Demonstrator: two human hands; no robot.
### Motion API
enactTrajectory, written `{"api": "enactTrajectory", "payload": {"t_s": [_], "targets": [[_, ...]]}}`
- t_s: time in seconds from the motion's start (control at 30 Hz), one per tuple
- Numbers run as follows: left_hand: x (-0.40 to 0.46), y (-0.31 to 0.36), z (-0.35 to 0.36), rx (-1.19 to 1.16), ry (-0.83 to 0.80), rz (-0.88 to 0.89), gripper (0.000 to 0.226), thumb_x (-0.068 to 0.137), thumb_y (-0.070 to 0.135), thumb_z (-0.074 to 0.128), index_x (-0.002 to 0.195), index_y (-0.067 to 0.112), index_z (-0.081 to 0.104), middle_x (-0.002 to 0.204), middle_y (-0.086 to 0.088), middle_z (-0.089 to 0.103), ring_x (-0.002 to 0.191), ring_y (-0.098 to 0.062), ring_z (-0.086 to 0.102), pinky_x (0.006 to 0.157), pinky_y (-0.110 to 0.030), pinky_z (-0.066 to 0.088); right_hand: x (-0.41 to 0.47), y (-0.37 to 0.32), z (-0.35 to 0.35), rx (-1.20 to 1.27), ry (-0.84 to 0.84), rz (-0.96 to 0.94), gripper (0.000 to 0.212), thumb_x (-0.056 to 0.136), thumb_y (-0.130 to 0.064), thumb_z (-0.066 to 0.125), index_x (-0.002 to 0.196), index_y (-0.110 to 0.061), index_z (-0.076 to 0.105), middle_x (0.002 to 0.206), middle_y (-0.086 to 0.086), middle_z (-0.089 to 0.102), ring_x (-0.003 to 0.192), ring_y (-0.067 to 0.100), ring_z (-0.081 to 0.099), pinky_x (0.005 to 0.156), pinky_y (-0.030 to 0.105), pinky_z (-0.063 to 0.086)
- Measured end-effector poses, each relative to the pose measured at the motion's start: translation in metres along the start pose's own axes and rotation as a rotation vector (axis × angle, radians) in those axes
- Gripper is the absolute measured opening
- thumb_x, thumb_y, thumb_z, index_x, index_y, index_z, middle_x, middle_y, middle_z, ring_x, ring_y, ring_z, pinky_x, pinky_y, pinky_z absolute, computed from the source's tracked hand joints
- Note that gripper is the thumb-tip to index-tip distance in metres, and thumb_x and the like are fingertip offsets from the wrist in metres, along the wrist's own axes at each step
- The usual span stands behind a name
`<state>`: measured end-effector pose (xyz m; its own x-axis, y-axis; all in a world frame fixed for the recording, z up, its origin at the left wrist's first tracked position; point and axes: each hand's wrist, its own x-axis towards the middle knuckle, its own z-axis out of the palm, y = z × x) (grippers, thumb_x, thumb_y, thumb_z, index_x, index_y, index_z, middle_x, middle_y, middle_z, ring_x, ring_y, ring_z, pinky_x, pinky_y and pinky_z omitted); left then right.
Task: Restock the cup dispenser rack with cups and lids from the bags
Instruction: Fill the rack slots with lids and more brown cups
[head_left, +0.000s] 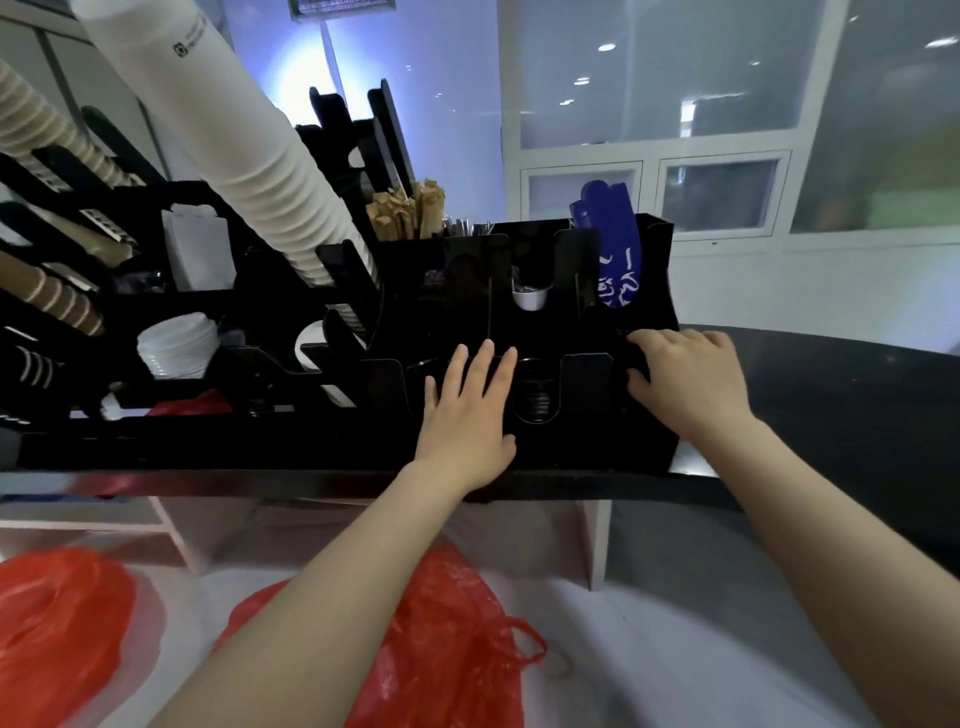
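Head view: both hands rest on the black rack (291, 447), left hand (467, 410) flat and spread, right hand (685, 379) curled over its corner, neither holding stock. Red bags (452, 639) lie below. Cups (249, 156) look light, crushable; best gripped around the stack.

The tall white cup stack (234, 156) runs out past the top edge, and its foot sinks behind the black rack (311, 447). The brown cups (47, 291) are cut by the left edge. The right hand (685, 379) has its fingertips curled over the rack's right corner (what they touch is lost against the black). Both red bags (457, 634) are blurred and cropped at the bottom edge.
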<state>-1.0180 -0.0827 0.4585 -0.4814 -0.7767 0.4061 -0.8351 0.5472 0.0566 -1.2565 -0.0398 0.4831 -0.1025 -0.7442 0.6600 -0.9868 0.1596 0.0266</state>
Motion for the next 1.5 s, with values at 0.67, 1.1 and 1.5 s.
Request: {"api": "enactTrajectory", "payload": {"t_s": [0.67,1.1,1.5], "targets": [[-0.002,-0.002,0.003,-0.059,-0.001,0.006,0.097,0.086,0.033,0.061,0.15,0.031,-0.013,0.158,0.008,-0.017,0.144,-0.019,-0.023,0.118,-0.049,0.015,0.008,-0.017,0.004,0.173,0.453,0.204,0.028,0.075,0.001,0.059,0.101,-0.008,0.064,0.089,0.009,0.065,0.082,0.033,0.059,0.08,0.041,0.035],[-0.049,-0.034,-0.051,-0.464,0.287,0.123,0.088,0.085,0.03,0.067,0.151,0.037,0.009,0.156,0.02,0.009,0.145,-0.002,0.009,0.113,-0.025,0.021,-0.037,-0.116,-0.031,0.753,0.387,-0.041,0.032,0.073,0.003,0.063,0.102,-0.011,0.063,0.099,0.001,0.064,0.091,0.009,0.055,0.078,0.01,0.038],[-0.135,-0.182,-0.066,-0.323,0.483,0.001,0.045,0.062,-0.004,0.075,0.103,0.015,0.07,0.102,0.0,0.07,0.093,-0.015,0.063,0.082,-0.016,0.041,-0.052,-0.283,0.001,0.758,0.084,-0.251,0.042,0.079,-0.008,0.067,0.12,-0.013,0.059,0.117,0.002,0.061,0.106,0.015,0.055,0.084,0.022,0.044]]}}
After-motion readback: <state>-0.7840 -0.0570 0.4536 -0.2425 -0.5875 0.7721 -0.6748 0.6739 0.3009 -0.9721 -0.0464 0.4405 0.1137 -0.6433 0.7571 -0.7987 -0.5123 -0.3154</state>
